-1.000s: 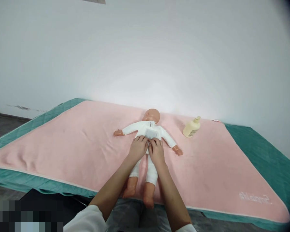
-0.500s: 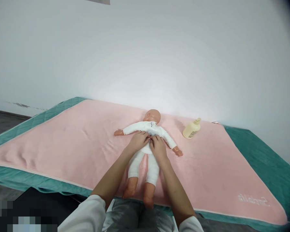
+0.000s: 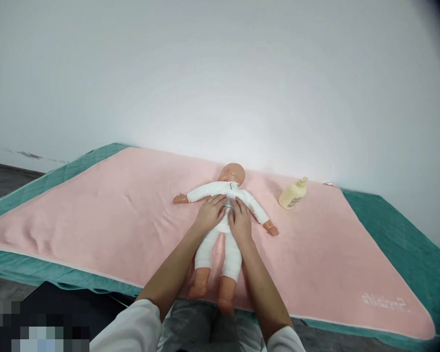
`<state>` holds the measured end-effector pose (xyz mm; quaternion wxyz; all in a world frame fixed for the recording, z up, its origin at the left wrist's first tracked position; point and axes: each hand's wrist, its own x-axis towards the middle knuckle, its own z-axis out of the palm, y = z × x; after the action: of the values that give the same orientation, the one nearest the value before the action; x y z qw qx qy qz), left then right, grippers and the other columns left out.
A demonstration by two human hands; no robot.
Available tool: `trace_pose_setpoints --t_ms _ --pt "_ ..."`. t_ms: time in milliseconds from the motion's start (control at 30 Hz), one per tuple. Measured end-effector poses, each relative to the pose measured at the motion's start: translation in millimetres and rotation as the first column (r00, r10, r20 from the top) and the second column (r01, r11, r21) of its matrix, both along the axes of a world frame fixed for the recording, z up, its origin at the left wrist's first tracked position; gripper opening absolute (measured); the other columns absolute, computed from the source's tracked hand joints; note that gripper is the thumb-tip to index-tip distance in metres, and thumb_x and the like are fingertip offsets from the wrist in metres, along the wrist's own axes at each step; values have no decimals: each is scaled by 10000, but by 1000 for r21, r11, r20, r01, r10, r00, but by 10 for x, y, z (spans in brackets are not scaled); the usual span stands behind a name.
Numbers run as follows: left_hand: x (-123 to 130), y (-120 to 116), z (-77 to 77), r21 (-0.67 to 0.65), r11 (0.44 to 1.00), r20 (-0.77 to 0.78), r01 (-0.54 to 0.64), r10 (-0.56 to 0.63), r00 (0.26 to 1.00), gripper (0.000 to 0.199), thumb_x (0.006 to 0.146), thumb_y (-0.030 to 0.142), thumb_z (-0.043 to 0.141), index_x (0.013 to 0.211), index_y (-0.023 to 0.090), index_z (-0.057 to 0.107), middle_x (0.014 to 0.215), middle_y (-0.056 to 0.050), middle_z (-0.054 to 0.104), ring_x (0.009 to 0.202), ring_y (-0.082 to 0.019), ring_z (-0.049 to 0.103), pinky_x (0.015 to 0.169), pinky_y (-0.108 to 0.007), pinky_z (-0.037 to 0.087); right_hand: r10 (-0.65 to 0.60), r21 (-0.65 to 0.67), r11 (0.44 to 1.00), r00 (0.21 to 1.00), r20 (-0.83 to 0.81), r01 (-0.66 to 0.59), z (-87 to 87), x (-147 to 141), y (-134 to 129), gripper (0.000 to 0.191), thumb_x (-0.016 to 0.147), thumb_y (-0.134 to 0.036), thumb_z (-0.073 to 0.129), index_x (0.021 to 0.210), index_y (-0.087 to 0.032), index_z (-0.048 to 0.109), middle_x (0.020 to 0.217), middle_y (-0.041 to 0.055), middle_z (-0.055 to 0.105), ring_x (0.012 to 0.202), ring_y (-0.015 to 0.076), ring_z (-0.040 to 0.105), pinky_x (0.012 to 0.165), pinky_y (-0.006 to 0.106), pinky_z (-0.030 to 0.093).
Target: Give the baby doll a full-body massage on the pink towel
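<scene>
A baby doll (image 3: 225, 227) with a white cloth body lies face down on a pink blanket (image 3: 322, 254), its arms spread and its bare head towards the wall. My left hand (image 3: 210, 211) lies on the left side of the doll's back, fingers extended. On the right side of the back rests my right hand (image 3: 241, 215), its fingers also stretched out flat. A narrow strip of the white back shows between the two hands. Neither hand holds anything.
A pale yellow pump bottle (image 3: 293, 193) lies tilted on the blanket, right of the doll. Green bedding (image 3: 399, 230) shows around the blanket. Behind it stands a white wall (image 3: 220, 88). Something black (image 3: 69, 313) is at the lower left.
My hands have moved slightly apart on the doll's back, and the fingers that were curled near the middle are now laid flatter. The view has shifted a little.
</scene>
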<state>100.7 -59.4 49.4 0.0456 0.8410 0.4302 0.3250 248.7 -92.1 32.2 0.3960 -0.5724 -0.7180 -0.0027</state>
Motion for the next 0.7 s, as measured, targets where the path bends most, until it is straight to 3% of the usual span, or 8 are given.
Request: trace_pose_setpoints --t_ms 200,400,700 --pt "28 1 -8 -43 999 -4 -5 5 1000 354 912 211 422 1216 162 597 1265 -95 620 1211 -218 538 1051 -422 406 15 -57 998 997 75 -11 -8 15 23 413 922 -193 376 1295 -135 545 1318 158 537 1256 264 459 1046 452 398" --pt "14 31 -12 -45 999 -2 11 -12 1000 354 913 191 407 1207 157 601 1255 -92 621 1195 -215 542 1044 -414 415 13 -63 998 999 37 -11 35 32 38 393 912 -194 409 1268 -138 566 1290 144 541 1217 262 465 1052 437 385" --pt "196 105 197 34 994 -95 -103 106 990 388 886 174 446 1258 147 555 1329 -99 556 1210 -276 480 1006 -443 426 3 20 1000 997 -79 -1 95 38 226 362 901 -189 425 1231 -138 566 1242 133 537 1190 246 440 1063 422 352"
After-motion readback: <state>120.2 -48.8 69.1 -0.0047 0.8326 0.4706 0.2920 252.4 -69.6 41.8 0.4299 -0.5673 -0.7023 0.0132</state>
